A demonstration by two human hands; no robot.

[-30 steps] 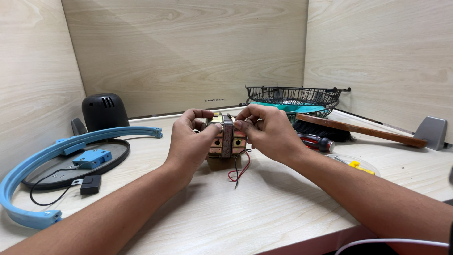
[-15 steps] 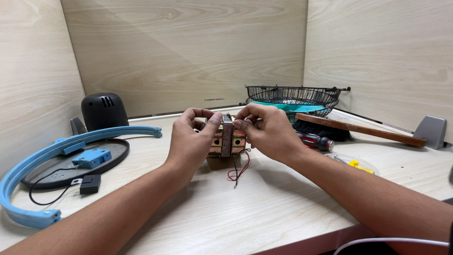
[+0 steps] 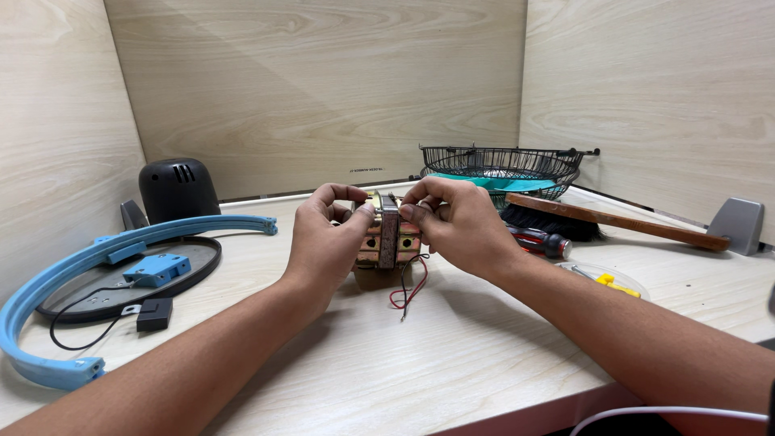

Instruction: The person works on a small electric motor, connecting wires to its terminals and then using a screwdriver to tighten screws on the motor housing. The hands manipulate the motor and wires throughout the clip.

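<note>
A pale wooden table [image 3: 452,363] carries a blue ring guard [image 3: 97,258], black motor cover [image 3: 178,190], wire basket [image 3: 500,165], brush [image 3: 613,222], and screwdriver [image 3: 537,241].

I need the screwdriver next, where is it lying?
In the head view the screwdriver lies on the table right of the right hand, just in front of the brush and the wire basket.

the light is bright, even and warm, falling from above. my forearms cast soft shadows on the table [image 3: 452,355] under them. the wooden walls [image 3: 323,89] show a faint sheen, no hard glare. the picture is sharp in the middle, with slight stretching toward the edges.
</note>
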